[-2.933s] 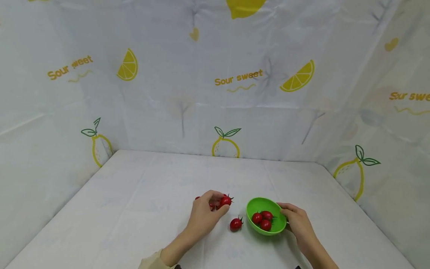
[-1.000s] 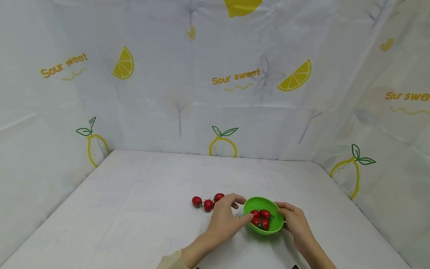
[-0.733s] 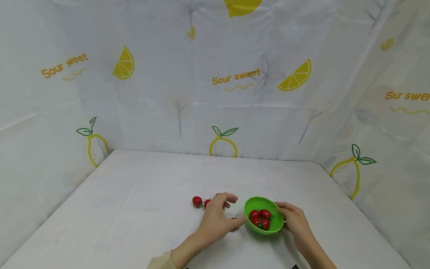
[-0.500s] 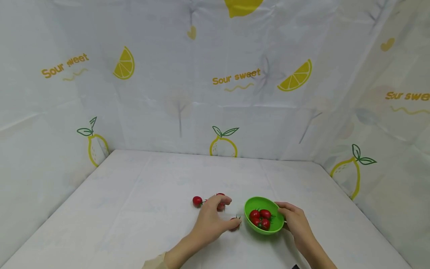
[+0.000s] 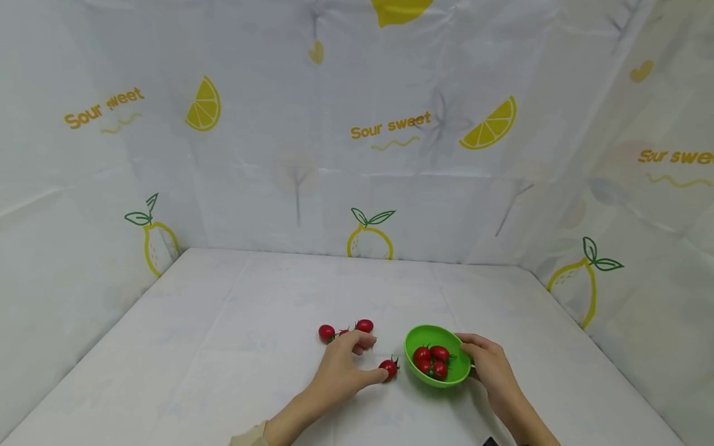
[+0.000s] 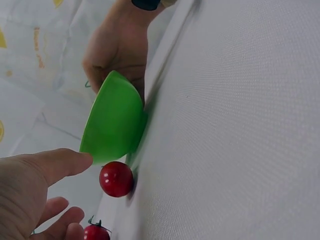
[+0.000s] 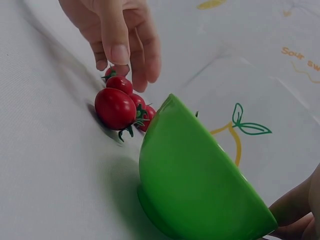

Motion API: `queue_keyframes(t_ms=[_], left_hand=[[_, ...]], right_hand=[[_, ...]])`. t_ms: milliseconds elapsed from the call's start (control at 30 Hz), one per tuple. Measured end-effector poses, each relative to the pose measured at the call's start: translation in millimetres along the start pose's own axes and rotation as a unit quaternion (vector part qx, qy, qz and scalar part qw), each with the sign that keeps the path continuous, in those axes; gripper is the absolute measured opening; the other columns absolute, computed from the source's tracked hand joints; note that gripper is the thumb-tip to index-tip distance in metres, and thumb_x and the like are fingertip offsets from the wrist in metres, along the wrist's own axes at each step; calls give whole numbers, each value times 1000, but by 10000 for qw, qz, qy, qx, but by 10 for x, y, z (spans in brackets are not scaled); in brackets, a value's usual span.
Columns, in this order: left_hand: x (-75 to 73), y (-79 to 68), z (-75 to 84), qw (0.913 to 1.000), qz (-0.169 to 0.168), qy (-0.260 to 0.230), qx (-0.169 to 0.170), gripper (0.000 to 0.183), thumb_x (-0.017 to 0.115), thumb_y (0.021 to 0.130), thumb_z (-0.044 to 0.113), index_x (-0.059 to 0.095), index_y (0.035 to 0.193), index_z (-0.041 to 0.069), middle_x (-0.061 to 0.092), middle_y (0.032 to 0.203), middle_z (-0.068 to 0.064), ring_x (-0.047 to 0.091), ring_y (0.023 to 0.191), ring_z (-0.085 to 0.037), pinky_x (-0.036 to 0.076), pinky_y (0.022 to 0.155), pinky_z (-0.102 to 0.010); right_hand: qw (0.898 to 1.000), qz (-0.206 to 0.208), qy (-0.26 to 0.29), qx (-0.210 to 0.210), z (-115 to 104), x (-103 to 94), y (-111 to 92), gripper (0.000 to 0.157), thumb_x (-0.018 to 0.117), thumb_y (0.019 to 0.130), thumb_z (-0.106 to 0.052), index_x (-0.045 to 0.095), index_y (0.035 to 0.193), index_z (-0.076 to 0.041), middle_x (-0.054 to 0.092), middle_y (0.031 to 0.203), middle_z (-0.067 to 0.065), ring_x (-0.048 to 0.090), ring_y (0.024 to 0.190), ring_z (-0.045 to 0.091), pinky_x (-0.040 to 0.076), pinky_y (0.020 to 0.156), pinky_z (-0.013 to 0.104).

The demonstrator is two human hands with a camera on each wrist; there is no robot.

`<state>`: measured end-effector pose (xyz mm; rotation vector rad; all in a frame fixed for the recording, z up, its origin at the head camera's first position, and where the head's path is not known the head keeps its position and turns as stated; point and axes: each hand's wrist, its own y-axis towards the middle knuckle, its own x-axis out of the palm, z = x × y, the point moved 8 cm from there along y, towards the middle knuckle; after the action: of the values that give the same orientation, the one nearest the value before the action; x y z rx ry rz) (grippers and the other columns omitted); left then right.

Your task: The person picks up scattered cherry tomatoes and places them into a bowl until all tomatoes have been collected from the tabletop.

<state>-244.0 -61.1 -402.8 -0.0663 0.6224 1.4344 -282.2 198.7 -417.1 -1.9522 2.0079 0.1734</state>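
Observation:
My left hand point(image 5: 341, 371) is over the white tabletop with its fingers spread and nothing held. In the head view its thumb overlaps a lone red cherry tomato point(image 5: 390, 368) just left of the green bowl point(image 5: 429, 336). Beyond its fingertips lie several more cherry tomatoes point(image 5: 326, 334), partly hidden by the hand. With thumb at the rim and fingers behind, my right hand point(image 5: 492, 365) grips the bowl's right side. Several cherry tomatoes point(image 5: 440, 354) with green stems rest inside. The right wrist view shows the bowl's outer wall point(image 7: 185, 175), which hides its contents.
The white-covered table point(image 5: 251, 310) runs back to a white hanging cloth point(image 5: 268, 142) printed with lemons and lettering. That cloth also encloses the left and right sides.
My left hand let a cherry tomato go in the bowl, then moved back left to the lone tomato beside it. The right hand has kept its grip on the bowl.

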Motion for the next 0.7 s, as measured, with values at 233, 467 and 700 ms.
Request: queue_keyframes(t_ms=[233, 467, 700], left_hand=[[79, 23, -41, 9997, -149, -62, -183, 44, 84, 77, 23, 65, 114, 7, 65, 108, -2, 56, 100, -24, 51, 83, -36], [167, 39, 11, 9997, -178, -178, 26, 40, 85, 75, 19, 66, 109, 6, 65, 106, -2, 59, 97, -23, 50, 84, -35], [211, 53, 15, 9997, -222, -85, 31, 41, 86, 74, 18, 66, 107, 6, 64, 104, 0, 59, 91, -17, 50, 81, -32]], right_hand=[[10000, -16, -24, 11, 0, 1, 9, 39, 38, 101, -10, 51, 133, 9, 52, 132, 26, 60, 105, 26, 53, 80, 35], [10000, -21, -14, 15, 7, -1, 10, 39, 38, 101, -10, 52, 133, 9, 53, 131, 25, 60, 104, 25, 53, 80, 35], [10000, -7, 19, 42, 12, 2, 7, 40, 38, 101, -10, 51, 133, 10, 53, 132, 26, 60, 104, 24, 54, 80, 35]])
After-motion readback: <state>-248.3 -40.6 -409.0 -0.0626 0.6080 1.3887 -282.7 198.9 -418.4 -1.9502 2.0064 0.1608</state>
